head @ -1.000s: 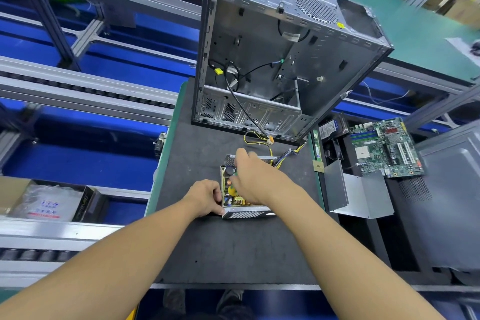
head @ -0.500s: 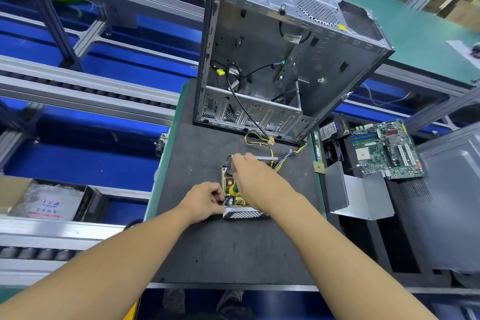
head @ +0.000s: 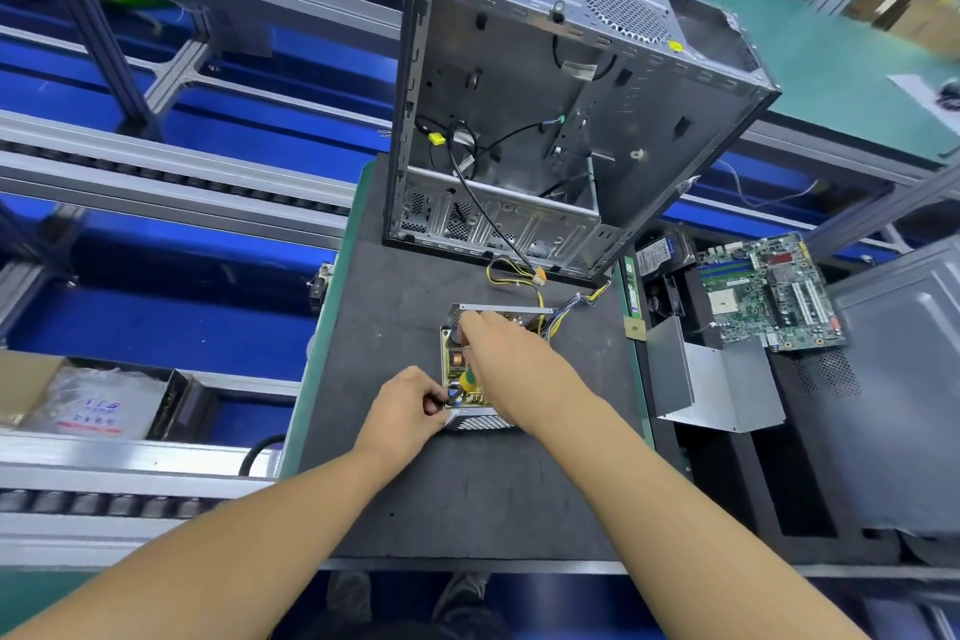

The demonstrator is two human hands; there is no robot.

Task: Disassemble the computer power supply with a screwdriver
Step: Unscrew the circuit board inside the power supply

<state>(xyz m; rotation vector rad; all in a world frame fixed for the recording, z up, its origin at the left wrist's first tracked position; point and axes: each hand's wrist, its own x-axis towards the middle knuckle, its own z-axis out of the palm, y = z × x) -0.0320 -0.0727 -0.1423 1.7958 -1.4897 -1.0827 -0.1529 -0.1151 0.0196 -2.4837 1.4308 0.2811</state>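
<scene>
Two bare hands are engaged on one open, silver-cased computer power supply [head: 480, 424]. It lies flat on the dark grey work mat [head: 467, 494], just in front of one upright, stripped grey steel computer case [head: 519, 83]. The lid is already off, so the circuit board inside is exposed from above.

The left hand [head: 408, 405] is curled on the near-left corner of the housing, with the fingertips pinching its edge. This hold is judged to brace the unit against sliding and turning while a screw is worked. The right hand [head: 511, 364] is laid over the board with its fingers closed round one yellow-and-green-handled screwdriver [head: 469, 379]. Only part of the handle shows beneath the palm. The tip is hidden, so the screw being addressed cannot be identified.

One bundle of yellow and blue wires [head: 576, 301] runs from the far right of the supply toward the case. Slack is thereby left for the unit to be handled on the mat.

Four removed parts are laid to the right of the mat:
- one green motherboard [head: 763, 291];
- one folded grey sheet-metal cover [head: 722, 390];
- one black-labelled hard drive [head: 662, 252];
- one narrow green memory stick [head: 630, 286].

This placement is judged to keep finished parts clear of the working area.
</scene>
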